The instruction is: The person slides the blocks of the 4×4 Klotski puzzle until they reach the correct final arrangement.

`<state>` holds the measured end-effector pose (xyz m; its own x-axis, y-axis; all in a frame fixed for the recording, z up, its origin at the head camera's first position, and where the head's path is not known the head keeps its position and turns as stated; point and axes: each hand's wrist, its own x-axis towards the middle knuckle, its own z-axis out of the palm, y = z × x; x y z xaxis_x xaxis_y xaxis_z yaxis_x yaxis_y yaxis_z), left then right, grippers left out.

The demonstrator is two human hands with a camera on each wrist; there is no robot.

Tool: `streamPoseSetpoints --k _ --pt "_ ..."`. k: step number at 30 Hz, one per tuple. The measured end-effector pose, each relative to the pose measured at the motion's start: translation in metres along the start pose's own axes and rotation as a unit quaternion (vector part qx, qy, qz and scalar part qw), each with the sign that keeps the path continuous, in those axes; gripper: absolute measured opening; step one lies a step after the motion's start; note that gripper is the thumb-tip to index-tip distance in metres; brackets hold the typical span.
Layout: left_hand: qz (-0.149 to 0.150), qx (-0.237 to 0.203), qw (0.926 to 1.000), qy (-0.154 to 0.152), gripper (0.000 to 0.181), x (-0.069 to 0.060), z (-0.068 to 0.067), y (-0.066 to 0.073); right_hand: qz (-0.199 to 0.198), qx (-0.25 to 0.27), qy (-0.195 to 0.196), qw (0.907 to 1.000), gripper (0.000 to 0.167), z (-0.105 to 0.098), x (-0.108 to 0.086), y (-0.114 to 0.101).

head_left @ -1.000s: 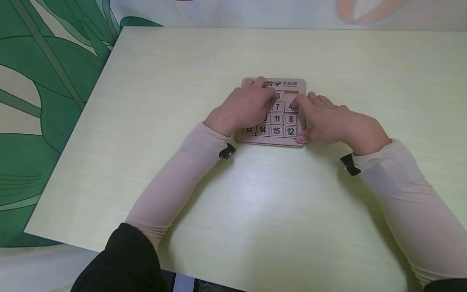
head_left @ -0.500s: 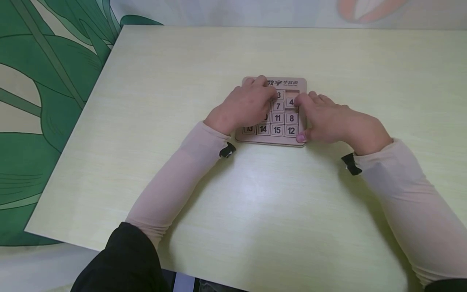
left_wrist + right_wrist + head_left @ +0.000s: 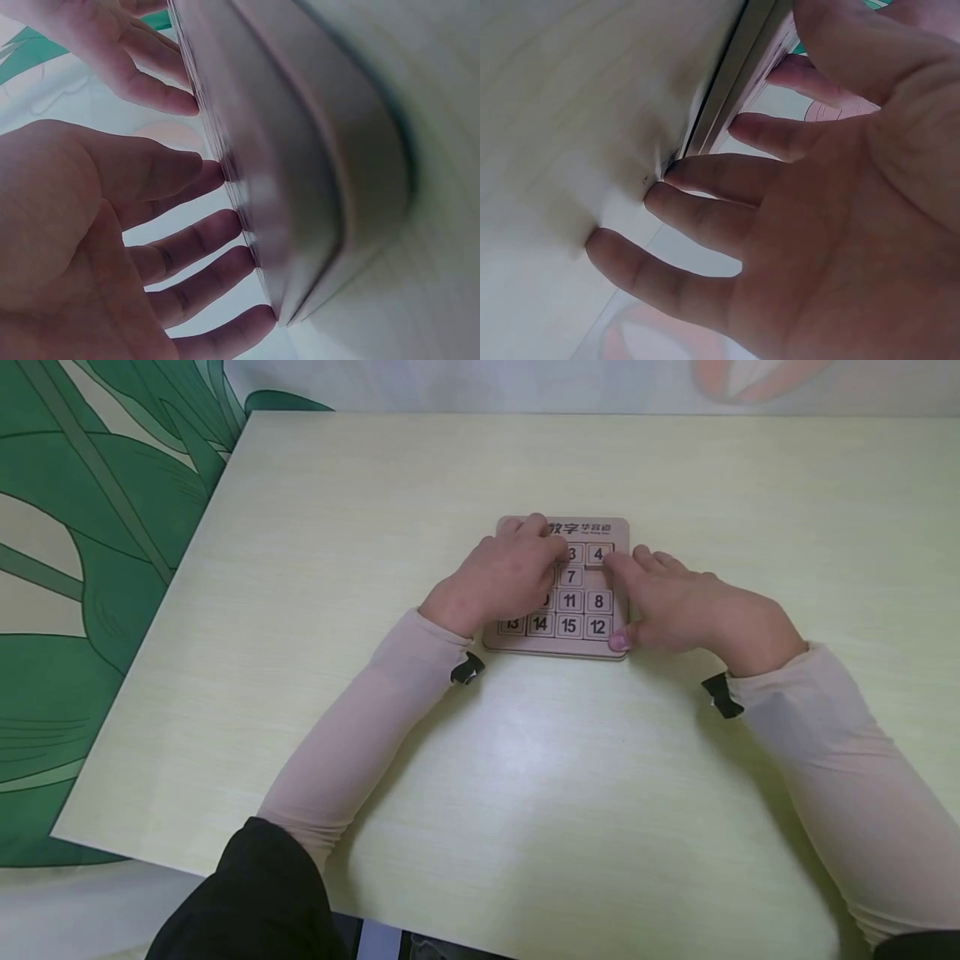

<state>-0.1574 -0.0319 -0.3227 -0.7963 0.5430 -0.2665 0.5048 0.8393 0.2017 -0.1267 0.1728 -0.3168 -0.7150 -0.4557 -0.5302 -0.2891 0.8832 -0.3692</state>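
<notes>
A pinkish number sliding puzzle [image 3: 551,646] lies flat on the table, with dark printing along its top edge. Tile 4 [image 3: 597,554] is in the top right slot beside tile 3; the slot below it, right of tile 7 [image 3: 571,577], is vacant. Fingertips of my left hand [image 3: 501,575] rest on the puzzle's upper left part, covering several tiles. At the right edge, my right hand [image 3: 678,606] touches tile 4 with its index fingertip, its thumb at the lower right corner. In the right wrist view, other fingers [image 3: 679,289] of that hand reach down to the tabletop.
The pale wood-grain table [image 3: 525,818] extends around the puzzle. Its left edge borders a wall [image 3: 112,568] painted with green leaves. A pale wall [image 3: 525,389] stands behind the far edge.
Tile 4 has slid upward from beside tile 7 into the top right slot, leaving the vacant slot below it. Both hands have stayed nearly in place.
</notes>
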Motion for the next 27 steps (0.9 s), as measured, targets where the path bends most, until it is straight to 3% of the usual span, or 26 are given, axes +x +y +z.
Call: streamPoseSetpoints --k 6,12,16,27 --pt "0.000 -0.003 1.0000 -0.001 0.038 -0.0004 0.0004 -0.0009 -0.040 0.036 0.020 0.9984 0.070 0.0027 -0.0026 -0.0041" --pt "0.003 -0.005 1.0000 -0.001 0.039 -0.0002 0.0003 -0.0008 -0.049 0.023 0.024 0.9982 0.053 0.0048 -0.0030 -0.0069" --pt "0.002 -0.004 1.0000 -0.003 0.038 -0.0003 0.0001 -0.0007 -0.046 0.024 0.024 0.9984 0.054 0.0051 -0.0027 -0.0071" --pt "0.005 0.000 1.0000 0.002 0.038 -0.0005 0.0005 -0.0004 -0.035 0.011 0.022 0.9991 0.082 0.0028 -0.0013 -0.0041"
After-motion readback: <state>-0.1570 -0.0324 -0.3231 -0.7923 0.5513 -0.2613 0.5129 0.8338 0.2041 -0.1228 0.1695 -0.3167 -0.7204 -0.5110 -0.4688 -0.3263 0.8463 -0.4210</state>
